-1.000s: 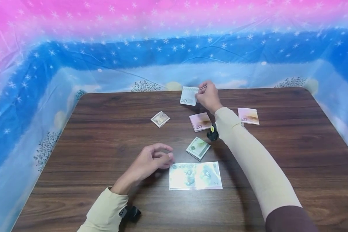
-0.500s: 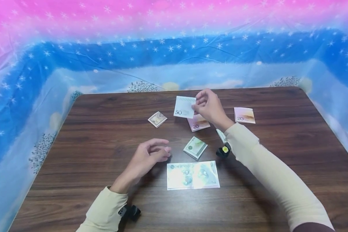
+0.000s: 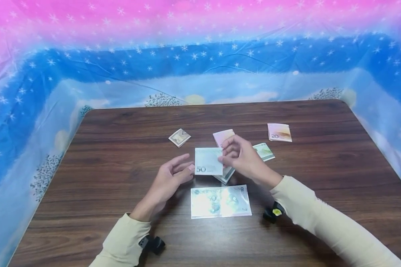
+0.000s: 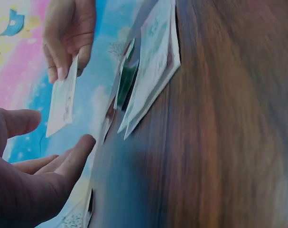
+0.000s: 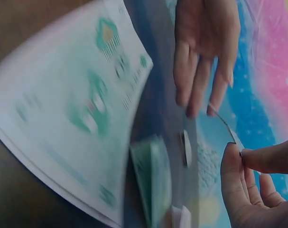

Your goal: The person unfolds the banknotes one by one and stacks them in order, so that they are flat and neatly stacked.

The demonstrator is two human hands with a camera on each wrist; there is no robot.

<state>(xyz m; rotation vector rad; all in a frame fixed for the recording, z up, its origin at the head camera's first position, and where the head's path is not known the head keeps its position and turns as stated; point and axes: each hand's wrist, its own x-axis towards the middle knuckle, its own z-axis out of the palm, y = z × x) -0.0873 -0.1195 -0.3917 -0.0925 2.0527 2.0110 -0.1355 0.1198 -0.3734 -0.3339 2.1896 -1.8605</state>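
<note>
My right hand (image 3: 245,157) pinches a folded 50 banknote (image 3: 207,161) by its right edge, above the table. Facing its left edge is my left hand (image 3: 170,180), with fingers and thumb spread; a gap between them and the note (image 4: 62,107) shows in the left wrist view. Below the hands lies a wider pale green banknote (image 3: 220,202), glaring in the light. The held note partly covers a folded green banknote (image 3: 225,178). Behind my right fingers, a folded pink banknote (image 3: 222,136) is partly hidden.
A small brownish folded banknote (image 3: 179,137) lies at the back left. Further right are another green folded banknote (image 3: 265,151) and a pink folded 20 banknote (image 3: 280,132). A snowflake-patterned cloth (image 3: 187,55) hangs around the dark wooden table (image 3: 120,141).
My right hand has brought the folded 50 banknote from the table's far edge towards me, near the left hand. The left hand has shifted only slightly, its fingers spreading.
</note>
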